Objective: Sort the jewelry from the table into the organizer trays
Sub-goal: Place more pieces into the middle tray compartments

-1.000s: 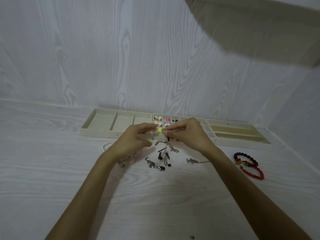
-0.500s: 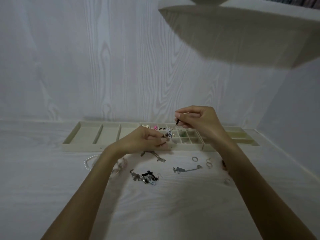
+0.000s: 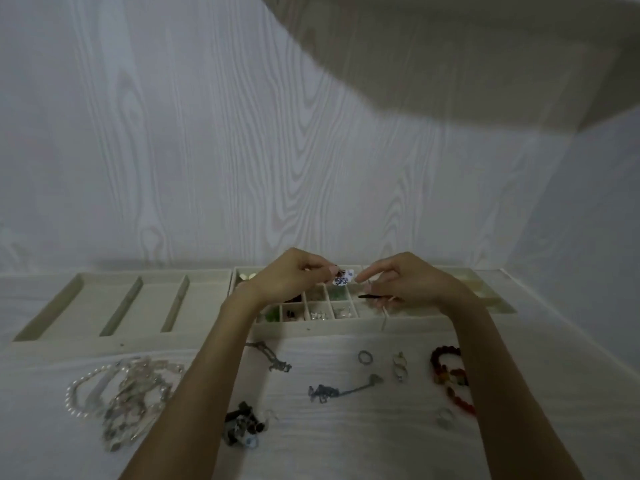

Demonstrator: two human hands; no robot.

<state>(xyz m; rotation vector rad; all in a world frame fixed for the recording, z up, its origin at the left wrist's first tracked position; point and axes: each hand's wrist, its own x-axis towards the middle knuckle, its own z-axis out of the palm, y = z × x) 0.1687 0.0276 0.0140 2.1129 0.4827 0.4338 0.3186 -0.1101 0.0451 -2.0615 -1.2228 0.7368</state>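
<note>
Both hands hover over the middle organizer tray [image 3: 311, 329], which has several small compartments with small pieces in them. My left hand [image 3: 294, 275] pinches a small white piece with a blue pattern [image 3: 343, 278]. My right hand [image 3: 405, 280] reaches its forefinger to that piece and holds a thin dark piece [image 3: 369, 296] under its curled fingers. On the table lie a pearl bracelet among pale chains [image 3: 121, 393], a dark cluster [image 3: 242, 424], silver chains [image 3: 341, 389], a ring [image 3: 364, 356] and a red bead bracelet [image 3: 450, 375].
A tray with three long compartments [image 3: 114, 306] stands at the left, and another tray [image 3: 491, 296] at the right, partly hidden by my right arm. The wood-grain wall rises just behind the trays. A shelf [image 3: 485, 46] hangs overhead at the upper right.
My left hand rose off the tray's front edge and now pinches the blue-patterned piece. My right hand came down toward it, still holding a dark piece. The camera moved closer.
</note>
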